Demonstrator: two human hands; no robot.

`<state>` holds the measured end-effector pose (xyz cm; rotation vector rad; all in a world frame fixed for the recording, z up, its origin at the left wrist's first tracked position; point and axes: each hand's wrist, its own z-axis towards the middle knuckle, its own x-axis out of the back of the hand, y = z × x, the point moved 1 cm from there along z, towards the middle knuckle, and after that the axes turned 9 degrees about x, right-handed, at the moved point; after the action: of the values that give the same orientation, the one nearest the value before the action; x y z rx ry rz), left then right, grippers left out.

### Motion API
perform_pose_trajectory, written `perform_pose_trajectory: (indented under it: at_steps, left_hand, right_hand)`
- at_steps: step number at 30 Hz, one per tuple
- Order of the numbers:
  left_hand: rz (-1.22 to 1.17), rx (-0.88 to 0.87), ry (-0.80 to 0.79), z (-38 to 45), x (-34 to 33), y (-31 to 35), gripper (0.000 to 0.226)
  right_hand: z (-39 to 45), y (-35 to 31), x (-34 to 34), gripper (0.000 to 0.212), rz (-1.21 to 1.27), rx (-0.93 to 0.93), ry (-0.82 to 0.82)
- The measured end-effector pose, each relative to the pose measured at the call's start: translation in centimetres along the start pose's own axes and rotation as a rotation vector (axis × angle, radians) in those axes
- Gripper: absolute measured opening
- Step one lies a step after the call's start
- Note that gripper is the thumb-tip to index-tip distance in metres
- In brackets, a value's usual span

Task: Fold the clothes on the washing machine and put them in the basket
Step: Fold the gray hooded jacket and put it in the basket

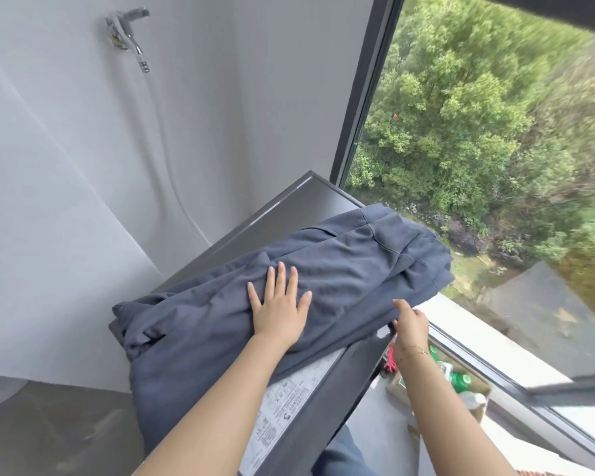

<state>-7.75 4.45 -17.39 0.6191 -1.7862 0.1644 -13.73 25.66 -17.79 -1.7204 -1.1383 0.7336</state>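
- Flat and spread, the left hand (278, 305) pressed down on the blue-grey garment (327, 269), with straight fingers lying on the cloth.
- At the near edge of the cloth, the right hand (410, 324) pinched the garment, its fingers curled around the edge.
- This garment lay across the top of the dark washing machine (289, 204). One end hung down over the machine's left side, and the other end bunched up by the window (495, 132).
- A white sticker (289, 407) with small print showed on the machine's front edge, just below the cloth.
- Green bottles (461, 377) sat low down by the window, below the right wrist.
- A metal tap (126, 29) stuck out from the white wall, with a hose hanging from it.
- Green trees filled the window.
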Motion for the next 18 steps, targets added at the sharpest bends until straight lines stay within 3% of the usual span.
perform_pose_trajectory:
  at_steps: [5, 12, 15, 16, 18]
  left_hand:
    - [0.133, 0.023, 0.004, 0.3, -0.9, 1.0, 0.103]
    - [0.119, 0.068, 0.010, 0.8, -1.2, 1.7, 0.118]
    - [0.128, 0.088, 0.014, 0.9, -1.4, 1.9, 0.117]
    - [0.126, 0.095, 0.016, 1.0, -1.5, 2.0, 0.116]
    - [0.129, 0.099, 0.024, 1.0, -1.5, 2.0, 0.110]
  right_hand:
    - [4.5, -2.6, 0.3, 0.004, 0.218, -0.123, -0.120]
    - [10.7, -5.6, -1.2, 0.067, 0.300, -0.270, -0.419]
    - [12.2, -6.9, -2.5, 0.088, 0.230, -0.282, -0.428]
    - [12.6, -7.5, -2.9, 0.088, 0.182, -0.297, -0.430]
    - [13.1, -8.6, -3.8, 0.068, 0.093, -0.325, -0.459]
